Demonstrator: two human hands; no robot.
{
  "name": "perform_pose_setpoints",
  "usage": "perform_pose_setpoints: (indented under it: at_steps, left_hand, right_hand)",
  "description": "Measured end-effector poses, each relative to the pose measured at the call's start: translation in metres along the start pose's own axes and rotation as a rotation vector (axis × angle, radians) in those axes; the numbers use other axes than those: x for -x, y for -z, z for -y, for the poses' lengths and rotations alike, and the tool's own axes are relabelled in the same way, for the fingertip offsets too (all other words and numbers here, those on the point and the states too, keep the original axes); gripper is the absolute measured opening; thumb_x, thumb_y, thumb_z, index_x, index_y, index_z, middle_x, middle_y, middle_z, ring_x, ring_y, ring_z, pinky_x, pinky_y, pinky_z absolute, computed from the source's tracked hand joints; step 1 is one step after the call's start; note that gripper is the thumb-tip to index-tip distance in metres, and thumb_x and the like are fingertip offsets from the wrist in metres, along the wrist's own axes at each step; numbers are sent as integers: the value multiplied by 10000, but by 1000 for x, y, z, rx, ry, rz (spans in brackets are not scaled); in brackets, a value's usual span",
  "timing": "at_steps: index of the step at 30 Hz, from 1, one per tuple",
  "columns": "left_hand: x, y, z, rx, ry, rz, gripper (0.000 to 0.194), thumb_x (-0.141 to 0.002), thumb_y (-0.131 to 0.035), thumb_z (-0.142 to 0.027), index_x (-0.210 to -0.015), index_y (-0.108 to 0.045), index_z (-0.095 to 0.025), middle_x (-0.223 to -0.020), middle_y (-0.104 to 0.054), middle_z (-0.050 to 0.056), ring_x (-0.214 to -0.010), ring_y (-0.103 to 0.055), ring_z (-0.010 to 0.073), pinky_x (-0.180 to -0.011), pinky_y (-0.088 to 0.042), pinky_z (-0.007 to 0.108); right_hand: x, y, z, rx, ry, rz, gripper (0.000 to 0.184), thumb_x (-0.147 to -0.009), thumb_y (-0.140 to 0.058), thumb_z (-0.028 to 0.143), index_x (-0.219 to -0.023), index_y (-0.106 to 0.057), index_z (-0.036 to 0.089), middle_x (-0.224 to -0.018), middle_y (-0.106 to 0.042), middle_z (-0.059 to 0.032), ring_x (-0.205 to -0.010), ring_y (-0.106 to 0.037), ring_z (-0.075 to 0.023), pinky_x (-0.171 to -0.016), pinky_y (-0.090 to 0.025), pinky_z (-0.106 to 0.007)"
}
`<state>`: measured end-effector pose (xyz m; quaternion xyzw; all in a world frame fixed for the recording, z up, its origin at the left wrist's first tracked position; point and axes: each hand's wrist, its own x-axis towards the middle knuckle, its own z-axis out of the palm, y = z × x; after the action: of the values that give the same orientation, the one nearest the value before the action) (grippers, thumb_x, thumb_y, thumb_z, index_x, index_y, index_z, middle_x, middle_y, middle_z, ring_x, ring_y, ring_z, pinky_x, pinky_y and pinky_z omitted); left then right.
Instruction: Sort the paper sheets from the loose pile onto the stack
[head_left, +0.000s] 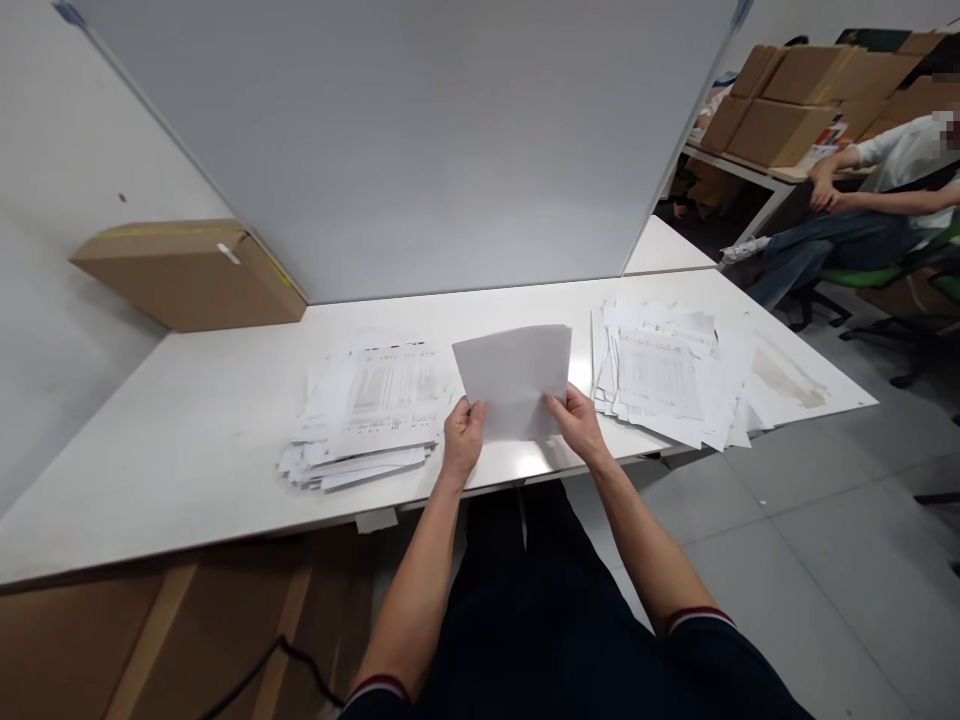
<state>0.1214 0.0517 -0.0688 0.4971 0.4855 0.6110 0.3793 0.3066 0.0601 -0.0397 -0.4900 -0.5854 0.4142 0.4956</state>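
Observation:
Both of my hands grip a blank-looking sheaf of white paper by its sides, tilted up above the front of the table. My left hand pinches the left edge with the thumb on top. On the opposite edge my right hand is closed the same way. How many sheets are in the sheaf I cannot tell. To the left lies an uneven stack of printed papers. Another loose, fanned-out pile of printed papers lies to the right.
A large pale panel stands at the back of the white table. A cardboard box leans there on the left. Beyond the right end, a seated person is near stacked cartons. Cardboard lies under the table.

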Motion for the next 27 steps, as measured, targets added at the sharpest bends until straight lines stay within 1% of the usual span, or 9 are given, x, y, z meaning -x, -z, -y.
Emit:
perform_pose_setpoints:
  at_steps: [2,4,7,9,11,15,18,22,27]
  left_hand:
    - [-2,1,4,75,20,-9,243,-780,-572,-409,-879,-587,-187,-731,-594,-5,-713,-559,115,-714,-430,240]
    - [-4,4,11,117,30,-29,352,-774,-580,-400,-1059,-536,-199,-893,-631,43,-855,-591,147,-794,-444,287]
    - [-5,13,21,6,-8,-24,485,-776,-577,-378,-1205,-430,-207,-1095,-588,108,-1018,-562,178,-883,-428,351]
    - [-2,18,26,-124,-70,51,537,-781,-568,-362,-1261,-377,-217,-1207,-523,125,-1112,-513,198,-937,-402,385]
    - [2,20,28,-250,-129,167,548,-791,-549,-340,-1289,-352,-225,-1291,-458,121,-1202,-439,221,-986,-363,414]
    - [7,17,23,-448,-165,355,466,-839,-478,-311,-1286,-374,-227,-1303,-457,100,-1221,-414,220,-997,-358,398]
    - [5,14,21,-546,-235,409,353,-879,-411,-307,-1217,-457,-220,-1204,-537,91,-1140,-480,206,-957,-389,379]
    - [3,14,24,-570,-306,391,274,-896,-374,-309,-1065,-563,-205,-1065,-606,78,-1069,-516,205,-923,-401,377]
    - [8,17,18,-372,-145,297,281,-885,-407,-361,-983,-597,-178,-909,-635,47,-858,-577,158,-748,-448,267]
  right_hand:
    - [-1,14,21,231,101,-22,270,-835,-443,420,-922,-589,211,-784,-615,-23,-712,-555,-167,-626,-411,-259]
    - [-1,30,48,532,213,-3,238,-864,-402,365,-920,-583,220,-727,-587,-15,-631,-511,-147,-590,-358,-249]
    - [3,48,88,961,300,139,211,-880,-355,266,-855,-557,211,-635,-533,-10,-561,-432,-132,-557,-275,-252]
    - [7,50,103,1167,316,242,201,-862,-335,172,-785,-519,190,-579,-482,-6,-522,-364,-121,-531,-217,-260]
    - [9,47,105,1296,323,341,197,-817,-324,79,-738,-474,178,-547,-438,2,-494,-295,-110,-516,-172,-268]
    - [11,38,86,1383,277,465,209,-733,-328,-11,-736,-424,175,-550,-410,10,-474,-215,-95,-507,-127,-279]
    - [12,36,75,1380,256,486,222,-715,-324,-27,-745,-409,176,-563,-407,9,-477,-203,-93,-510,-116,-288]
    - [13,39,78,1373,257,478,238,-681,-323,-45,-732,-389,177,-547,-372,11,-481,-192,-95,-514,-116,-292]
    - [14,45,85,1273,236,455,143,-798,-318,66,-750,-382,186,-544,-381,19,-471,-214,-91,-503,-126,-281]
